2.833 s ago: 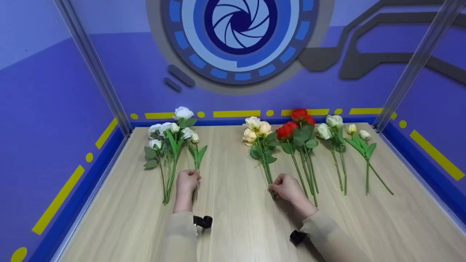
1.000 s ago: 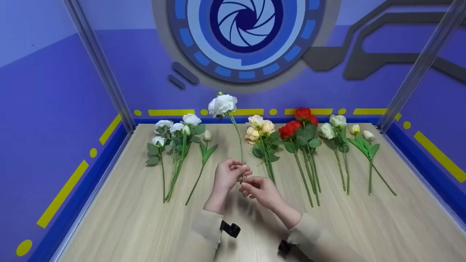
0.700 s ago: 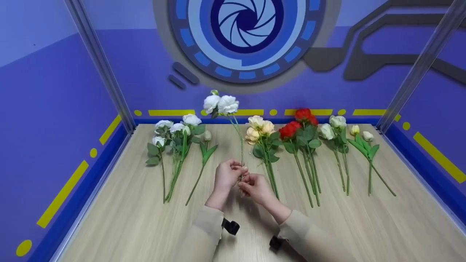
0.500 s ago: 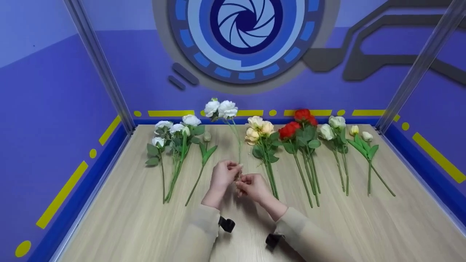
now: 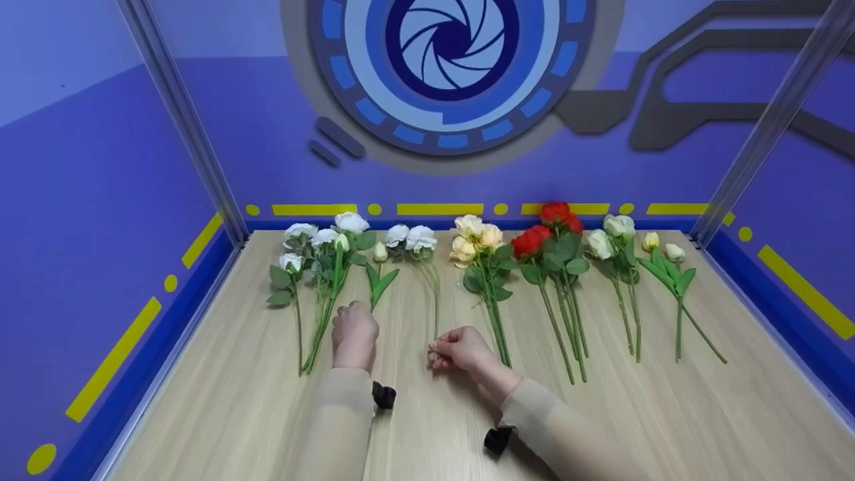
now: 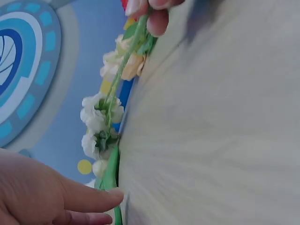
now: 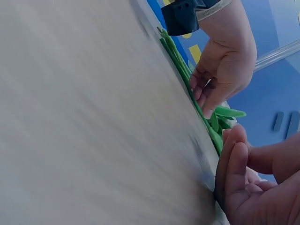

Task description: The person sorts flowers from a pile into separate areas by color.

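Observation:
My right hand (image 5: pixel 464 351) pinches the lower stem of a white flower (image 5: pixel 421 239) with two ruffled blooms. That flower lies on the table, its blooms towards the back wall. The left wrist view shows the stem running up into the right fingertips (image 6: pixel 157 21). To the left, my left hand (image 5: pixel 355 333) is over the lower stem of a white tulip (image 5: pixel 382 284) with green leaves. In the left wrist view its thumb and fingers reach the tulip's green part without curling round it. The tulip's lower stem is hidden under this hand in the head view.
White roses (image 5: pixel 324 237) with green stems lie left of the left hand. Peach roses (image 5: pixel 477 240), red roses (image 5: pixel 541 234), cream roses (image 5: pixel 611 234) and two tulips (image 5: pixel 668 257) lie in a row to the right. Blue walls (image 5: pixel 234 153) close off the wooden table (image 5: pixel 414 427).
Both hands held the white flower upright mid-table, then lowered it so that its blooms lie at the back. The left hand has let go and moved left to the white tulip.

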Action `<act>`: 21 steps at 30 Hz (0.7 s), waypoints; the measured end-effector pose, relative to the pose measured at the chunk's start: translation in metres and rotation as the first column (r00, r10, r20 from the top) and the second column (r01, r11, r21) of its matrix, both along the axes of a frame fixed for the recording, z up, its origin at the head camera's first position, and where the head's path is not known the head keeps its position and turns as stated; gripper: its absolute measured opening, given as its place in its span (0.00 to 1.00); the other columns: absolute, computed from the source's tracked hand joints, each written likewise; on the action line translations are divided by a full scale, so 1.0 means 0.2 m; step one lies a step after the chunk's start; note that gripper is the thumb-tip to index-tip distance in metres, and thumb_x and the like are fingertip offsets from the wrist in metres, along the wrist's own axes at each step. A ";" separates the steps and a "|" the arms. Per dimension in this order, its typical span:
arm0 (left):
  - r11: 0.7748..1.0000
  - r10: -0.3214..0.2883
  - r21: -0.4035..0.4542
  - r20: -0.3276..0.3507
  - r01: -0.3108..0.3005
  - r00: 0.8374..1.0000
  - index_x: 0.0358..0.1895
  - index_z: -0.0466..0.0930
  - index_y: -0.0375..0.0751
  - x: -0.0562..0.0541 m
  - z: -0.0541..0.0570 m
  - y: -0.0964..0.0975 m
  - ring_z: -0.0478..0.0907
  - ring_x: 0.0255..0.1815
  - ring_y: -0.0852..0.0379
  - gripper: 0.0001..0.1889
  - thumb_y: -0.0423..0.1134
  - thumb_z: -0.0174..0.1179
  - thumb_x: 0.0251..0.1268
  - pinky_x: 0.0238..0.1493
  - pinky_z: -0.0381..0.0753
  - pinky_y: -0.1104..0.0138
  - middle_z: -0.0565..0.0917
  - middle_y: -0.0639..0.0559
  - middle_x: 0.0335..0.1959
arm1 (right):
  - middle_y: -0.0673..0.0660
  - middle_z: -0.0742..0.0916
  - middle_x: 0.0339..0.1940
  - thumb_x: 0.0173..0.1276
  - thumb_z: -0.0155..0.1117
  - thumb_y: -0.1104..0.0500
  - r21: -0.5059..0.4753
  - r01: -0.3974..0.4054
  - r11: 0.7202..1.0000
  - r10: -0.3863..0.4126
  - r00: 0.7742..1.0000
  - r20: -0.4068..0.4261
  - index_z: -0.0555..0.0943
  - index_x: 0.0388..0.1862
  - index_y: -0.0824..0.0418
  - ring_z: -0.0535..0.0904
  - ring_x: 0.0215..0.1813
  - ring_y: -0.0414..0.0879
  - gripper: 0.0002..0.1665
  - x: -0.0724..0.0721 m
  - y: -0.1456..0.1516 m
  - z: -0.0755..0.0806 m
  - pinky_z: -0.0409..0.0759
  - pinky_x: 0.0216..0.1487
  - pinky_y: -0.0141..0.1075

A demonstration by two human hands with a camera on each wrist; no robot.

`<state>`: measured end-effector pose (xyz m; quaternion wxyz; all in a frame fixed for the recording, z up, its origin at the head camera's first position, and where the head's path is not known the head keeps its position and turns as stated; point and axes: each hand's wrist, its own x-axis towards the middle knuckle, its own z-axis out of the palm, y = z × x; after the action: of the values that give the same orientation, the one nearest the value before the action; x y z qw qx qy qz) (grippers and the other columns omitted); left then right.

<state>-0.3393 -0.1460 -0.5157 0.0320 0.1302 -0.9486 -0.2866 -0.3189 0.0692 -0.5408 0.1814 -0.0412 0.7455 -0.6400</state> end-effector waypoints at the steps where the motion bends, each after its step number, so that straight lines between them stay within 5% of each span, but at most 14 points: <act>1: 1.000 -0.009 0.001 -0.012 0.009 1.000 0.41 0.81 0.27 0.00 -0.01 -0.01 0.81 0.47 0.29 0.14 0.25 0.43 0.73 0.49 0.82 0.42 0.82 0.27 0.45 | 0.52 0.88 0.22 0.74 0.61 0.69 -0.002 0.001 1.000 -0.001 1.000 0.011 0.83 0.39 0.77 0.82 0.22 0.37 0.09 0.00 0.00 0.00 0.80 0.26 0.26; 5: 0.999 -0.037 0.029 -0.040 0.038 0.999 0.26 0.75 0.37 0.01 -0.01 -0.04 0.82 0.33 0.41 0.17 0.24 0.41 0.74 0.38 0.81 0.50 0.84 0.35 0.32 | 0.55 0.89 0.23 0.74 0.60 0.70 0.014 0.012 1.000 -0.012 1.000 0.009 0.82 0.41 0.77 0.84 0.22 0.38 0.07 0.00 -0.01 0.01 0.81 0.25 0.26; 15: 0.998 -0.030 0.050 0.027 0.028 0.999 0.26 0.75 0.38 0.05 0.06 -0.05 0.74 0.29 0.49 0.18 0.23 0.41 0.74 0.35 0.79 0.56 0.82 0.37 0.31 | 0.58 0.87 0.20 0.72 0.61 0.71 0.082 -0.004 0.997 0.000 0.999 0.042 0.75 0.40 0.69 0.83 0.18 0.42 0.03 0.02 0.01 0.01 0.87 0.26 0.37; 18: 0.992 -0.029 0.127 0.107 0.015 0.994 0.26 0.74 0.38 0.05 0.09 -0.06 0.64 0.24 0.53 0.15 0.18 0.45 0.67 0.28 0.69 0.63 0.73 0.46 0.22 | 0.58 0.87 0.19 0.71 0.63 0.70 0.133 -0.028 0.991 0.024 0.999 0.028 0.76 0.38 0.69 0.82 0.16 0.41 0.04 0.02 0.02 0.02 0.87 0.24 0.37; 21: 0.956 -0.013 0.288 0.236 -0.057 0.972 0.35 0.79 0.32 0.04 0.11 -0.06 0.62 0.17 0.58 0.10 0.17 0.50 0.65 0.21 0.64 0.69 0.69 0.51 0.17 | 0.56 0.85 0.16 0.71 0.65 0.69 0.177 -0.053 0.983 0.052 0.999 0.012 0.77 0.35 0.68 0.81 0.15 0.41 0.05 0.02 0.02 0.03 0.85 0.22 0.35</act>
<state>-0.3316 -0.1571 -0.4930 -0.0971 0.1771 -0.8913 -0.4060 -0.3145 0.0737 -0.5356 0.2039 -0.0424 0.7974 -0.5663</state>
